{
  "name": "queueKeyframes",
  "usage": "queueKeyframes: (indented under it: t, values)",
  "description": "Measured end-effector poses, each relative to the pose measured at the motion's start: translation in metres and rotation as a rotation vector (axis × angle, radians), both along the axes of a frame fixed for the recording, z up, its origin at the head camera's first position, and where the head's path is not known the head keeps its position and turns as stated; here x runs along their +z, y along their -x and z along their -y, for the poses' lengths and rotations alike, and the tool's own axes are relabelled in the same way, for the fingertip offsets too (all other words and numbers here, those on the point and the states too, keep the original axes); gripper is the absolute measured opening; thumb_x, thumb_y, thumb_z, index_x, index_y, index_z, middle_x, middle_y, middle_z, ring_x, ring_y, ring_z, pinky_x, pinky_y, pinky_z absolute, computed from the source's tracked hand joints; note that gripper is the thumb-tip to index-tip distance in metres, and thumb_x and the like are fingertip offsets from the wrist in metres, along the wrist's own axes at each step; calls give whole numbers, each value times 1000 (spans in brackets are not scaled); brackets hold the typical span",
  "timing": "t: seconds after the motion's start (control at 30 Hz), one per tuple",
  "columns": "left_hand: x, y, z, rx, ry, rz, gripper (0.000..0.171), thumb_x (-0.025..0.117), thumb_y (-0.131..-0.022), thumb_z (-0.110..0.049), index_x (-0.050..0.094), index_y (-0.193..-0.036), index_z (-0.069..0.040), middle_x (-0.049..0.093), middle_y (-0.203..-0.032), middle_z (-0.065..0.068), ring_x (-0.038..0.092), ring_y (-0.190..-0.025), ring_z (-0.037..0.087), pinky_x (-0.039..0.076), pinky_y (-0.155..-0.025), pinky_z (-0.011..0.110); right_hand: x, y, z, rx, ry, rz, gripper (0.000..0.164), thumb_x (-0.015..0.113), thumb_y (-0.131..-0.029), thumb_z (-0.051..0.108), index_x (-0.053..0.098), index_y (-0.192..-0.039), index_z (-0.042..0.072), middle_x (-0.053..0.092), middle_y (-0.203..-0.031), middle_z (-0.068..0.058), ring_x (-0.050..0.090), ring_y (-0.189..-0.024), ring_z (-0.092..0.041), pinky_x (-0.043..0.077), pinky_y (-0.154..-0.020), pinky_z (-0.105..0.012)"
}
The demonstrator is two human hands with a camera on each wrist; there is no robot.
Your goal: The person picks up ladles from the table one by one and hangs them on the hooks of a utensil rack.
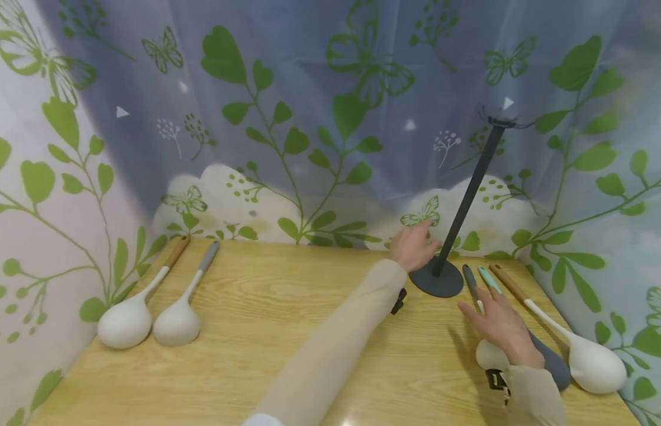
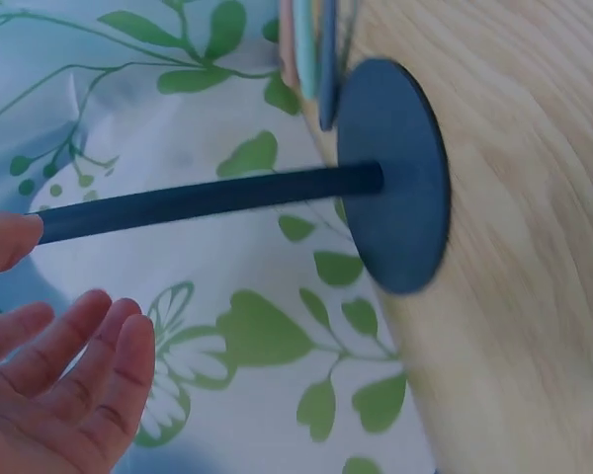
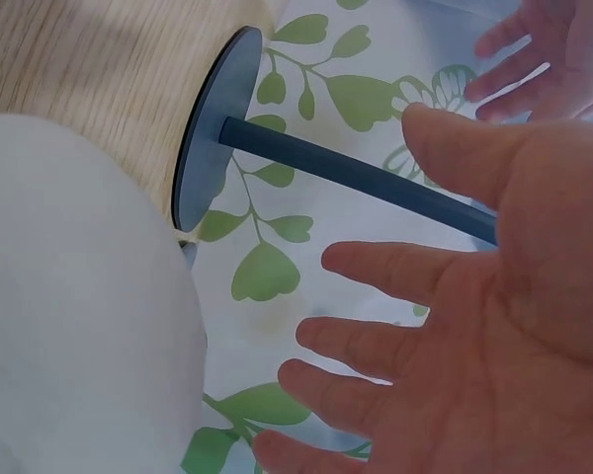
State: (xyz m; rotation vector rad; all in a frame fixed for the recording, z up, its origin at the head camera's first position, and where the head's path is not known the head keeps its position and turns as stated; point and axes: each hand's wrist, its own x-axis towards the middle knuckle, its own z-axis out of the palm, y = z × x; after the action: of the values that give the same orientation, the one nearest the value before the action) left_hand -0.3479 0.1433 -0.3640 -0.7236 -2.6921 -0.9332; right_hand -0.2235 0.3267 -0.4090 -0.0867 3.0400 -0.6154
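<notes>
A dark utensil stand [image 1: 471, 195] with a round base and hooks on top stands at the back right of the table. Beside its pole, my left hand [image 1: 413, 245] reaches out with relaxed fingers; the left wrist view shows the thumb near the pole [image 2: 208, 197], contact unclear. My right hand [image 1: 503, 325] hovers with spread fingers over several utensils. Among these are a wooden-handled white ladle [image 1: 596, 364], a dark grey utensil head [image 1: 554, 362], and a white head [image 1: 489, 355] partly hidden by the hand. Grey [image 1: 470, 279] and mint [image 1: 489, 278] handles point toward the back.
Two white ladles lie at the table's left, one with a wooden handle [image 1: 125, 322], one with a grey handle [image 1: 177, 322]. A leaf-and-butterfly patterned curtain [image 1: 287, 118] encloses the wooden table [image 1: 255, 296] at the back and sides.
</notes>
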Motion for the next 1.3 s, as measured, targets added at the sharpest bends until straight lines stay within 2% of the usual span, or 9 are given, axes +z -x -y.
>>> queueKeyframes:
  t: [0.17, 0.33, 0.53, 0.67, 0.77, 0.87, 0.93, 1.1, 1.3]
  values:
    - [5, 7, -10, -13, -91, 91, 56, 57, -94, -37, 39, -143, -18, 63, -124, 0, 60, -99, 10, 53, -82, 28, 2, -1, 1, 6, 18, 28, 89, 32, -96, 61, 26, -140, -16, 14, -139, -50, 17, -123, -63, 26, -92, -76]
    - [11, 8, -22, -74, -138, 196, 61, 55, -95, -38, 31, -147, -19, 53, -136, -2, 53, -114, 10, 48, -93, 29, 3, -3, 1, 2, 30, 56, 88, 31, -97, 60, 23, -140, -16, 11, -139, -50, 15, -123, -64, 25, -93, -76]
    - [18, 6, -40, -134, -166, 221, 68, 54, -96, -33, 19, -151, -15, 36, -150, 1, 38, -129, 11, 39, -104, 28, -1, -4, -2, 5, 39, 61, 89, 30, -96, 61, 22, -142, -15, 9, -140, -50, 16, -123, -63, 26, -93, -76]
    - [25, 4, -51, -179, -189, 249, 69, 52, -98, -27, 11, -152, -14, 31, -152, 3, 34, -132, 10, 37, -105, 27, 0, -6, -7, -1, 47, 73, 90, 30, -96, 62, 18, -143, -14, 6, -140, -50, 16, -122, -64, 25, -92, -77]
    - [31, 6, -57, -199, -213, 277, 69, 51, -99, -23, 7, -152, -17, 33, -151, 3, 36, -130, 10, 39, -103, 28, 4, -6, -9, 1, 52, 66, 89, 29, -96, 61, 15, -144, -13, 5, -140, -50, 15, -121, -65, 25, -91, -78]
    - [37, 10, -58, -194, -211, 293, 71, 51, -99, -22, 4, -152, -18, 32, -151, 3, 36, -130, 10, 40, -102, 29, 7, -4, -9, 21, 59, 49, 87, 30, -97, 59, 16, -144, -14, 7, -140, -50, 15, -122, -65, 24, -92, -78]
    - [38, 12, -58, -187, -177, 294, 73, 51, -98, -24, 3, -152, -19, 30, -152, 2, 34, -131, 10, 40, -103, 29, 7, -3, -7, 34, 65, 49, 87, 31, -97, 58, 19, -143, -15, 8, -140, -50, 15, -122, -64, 24, -92, -78]
    - [36, 16, -56, -175, -127, 297, 71, 54, -96, -31, 11, -152, -21, 33, -148, 3, 37, -128, 9, 43, -99, 29, 2, 0, -6, 33, 70, 105, 91, 32, -95, 62, 20, -143, -14, 5, -140, -50, 13, -123, -64, 23, -93, -78]
    - [32, 19, -51, -196, -212, 323, 59, 52, -98, -29, 24, -148, -16, 41, -138, 6, 48, -113, 12, 46, -91, 30, -4, 1, -6, 38, 98, 105, 88, 33, -96, 61, 19, -144, -12, 5, -141, -50, 14, -123, -64, 24, -92, -78]
